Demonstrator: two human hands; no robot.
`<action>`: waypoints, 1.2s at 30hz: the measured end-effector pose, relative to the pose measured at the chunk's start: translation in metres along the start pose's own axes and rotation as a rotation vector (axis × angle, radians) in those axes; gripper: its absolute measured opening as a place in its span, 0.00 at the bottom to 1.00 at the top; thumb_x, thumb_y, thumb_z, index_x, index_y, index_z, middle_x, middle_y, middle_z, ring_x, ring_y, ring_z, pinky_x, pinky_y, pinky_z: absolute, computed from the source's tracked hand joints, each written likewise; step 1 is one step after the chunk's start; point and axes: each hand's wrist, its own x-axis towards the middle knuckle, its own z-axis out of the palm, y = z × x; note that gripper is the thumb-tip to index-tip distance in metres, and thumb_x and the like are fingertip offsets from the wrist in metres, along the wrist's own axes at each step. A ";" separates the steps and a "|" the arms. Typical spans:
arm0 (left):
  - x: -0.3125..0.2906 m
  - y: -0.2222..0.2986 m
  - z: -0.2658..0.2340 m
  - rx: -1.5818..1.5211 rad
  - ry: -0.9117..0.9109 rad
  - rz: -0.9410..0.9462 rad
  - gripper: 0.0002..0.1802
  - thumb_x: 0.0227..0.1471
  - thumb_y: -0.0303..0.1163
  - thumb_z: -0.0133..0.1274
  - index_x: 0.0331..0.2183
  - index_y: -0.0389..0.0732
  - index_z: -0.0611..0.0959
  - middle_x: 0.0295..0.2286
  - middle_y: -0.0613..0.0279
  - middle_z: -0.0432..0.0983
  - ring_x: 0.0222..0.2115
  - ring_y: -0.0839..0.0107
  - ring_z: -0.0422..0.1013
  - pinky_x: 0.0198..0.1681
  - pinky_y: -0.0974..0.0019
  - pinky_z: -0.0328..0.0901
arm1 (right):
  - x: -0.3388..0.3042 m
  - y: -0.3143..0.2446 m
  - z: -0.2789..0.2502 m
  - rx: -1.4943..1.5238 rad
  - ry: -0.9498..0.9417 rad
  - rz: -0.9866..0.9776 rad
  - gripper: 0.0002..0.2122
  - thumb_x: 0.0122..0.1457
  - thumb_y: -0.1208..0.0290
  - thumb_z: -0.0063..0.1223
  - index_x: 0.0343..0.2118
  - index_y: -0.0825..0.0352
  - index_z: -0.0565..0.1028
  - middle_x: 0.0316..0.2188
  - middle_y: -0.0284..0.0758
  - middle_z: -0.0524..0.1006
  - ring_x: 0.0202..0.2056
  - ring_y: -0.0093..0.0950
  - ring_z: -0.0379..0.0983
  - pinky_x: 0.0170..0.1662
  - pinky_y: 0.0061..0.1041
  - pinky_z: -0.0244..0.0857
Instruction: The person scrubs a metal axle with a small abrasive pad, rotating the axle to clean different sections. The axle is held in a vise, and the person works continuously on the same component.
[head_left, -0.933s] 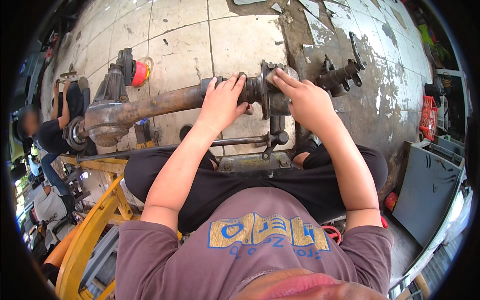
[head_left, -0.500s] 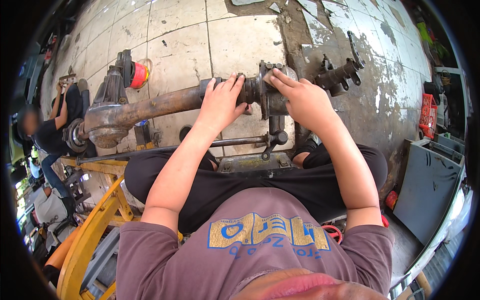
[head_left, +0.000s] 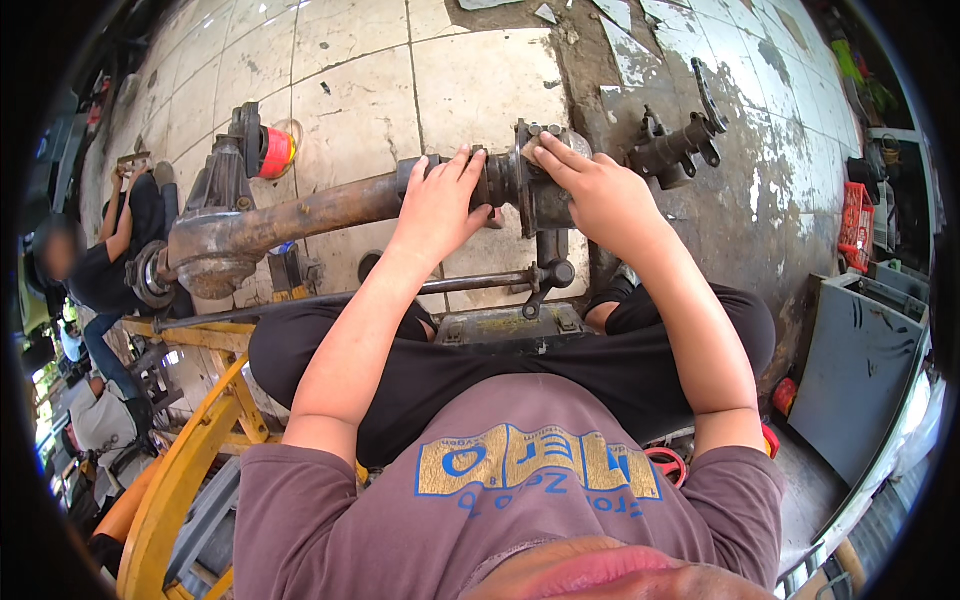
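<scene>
A rusty vehicle axle lies across in front of my legs, its round differential housing at the left. My left hand is wrapped over the axle tube near its right end, fingers on top and thumb on the near side. My right hand is at the flanged hub end. Its fingertips press a small tan, flat piece against the flange beside the bolts; its material is unclear. A long thin rod runs along the near side below both hands.
A dark cylindrical metal part stands to the right on worn tiles. Behind the axle is a red round container. A yellow frame is at lower left, a grey cabinet at right. Another person sits at far left.
My right fingertips and the tan piece have shifted very slightly toward the far edge of the flange. My left hand stays in place on the axle.
</scene>
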 end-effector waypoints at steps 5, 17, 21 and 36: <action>-0.001 -0.001 0.002 0.000 -0.004 -0.002 0.48 0.62 0.45 0.70 0.75 0.42 0.71 0.72 0.50 0.70 0.67 0.55 0.73 0.77 0.39 0.57 | 0.002 0.004 -0.006 0.033 -0.027 -0.036 0.36 0.59 0.77 0.61 0.73 0.49 0.76 0.76 0.22 0.73 0.48 0.38 0.85 0.54 0.37 0.82; 0.000 -0.001 0.004 0.007 -0.003 0.001 0.48 0.62 0.45 0.70 0.75 0.42 0.70 0.72 0.50 0.70 0.67 0.55 0.73 0.77 0.39 0.57 | -0.003 0.004 -0.009 0.011 -0.031 -0.045 0.35 0.60 0.77 0.61 0.73 0.48 0.77 0.76 0.16 0.73 0.48 0.37 0.83 0.54 0.37 0.82; -0.002 -0.002 0.004 0.002 -0.017 -0.007 0.48 0.62 0.45 0.70 0.75 0.42 0.70 0.72 0.50 0.70 0.68 0.55 0.73 0.77 0.39 0.57 | -0.001 -0.001 -0.013 -0.034 -0.082 -0.023 0.35 0.60 0.77 0.61 0.73 0.47 0.76 0.76 0.16 0.72 0.48 0.37 0.83 0.54 0.37 0.82; -0.003 -0.001 0.006 0.000 0.006 0.008 0.48 0.61 0.45 0.70 0.75 0.42 0.70 0.72 0.49 0.70 0.67 0.55 0.73 0.77 0.39 0.57 | -0.004 -0.001 -0.012 -0.079 -0.086 -0.036 0.35 0.61 0.78 0.59 0.73 0.47 0.76 0.77 0.16 0.72 0.47 0.38 0.83 0.53 0.38 0.82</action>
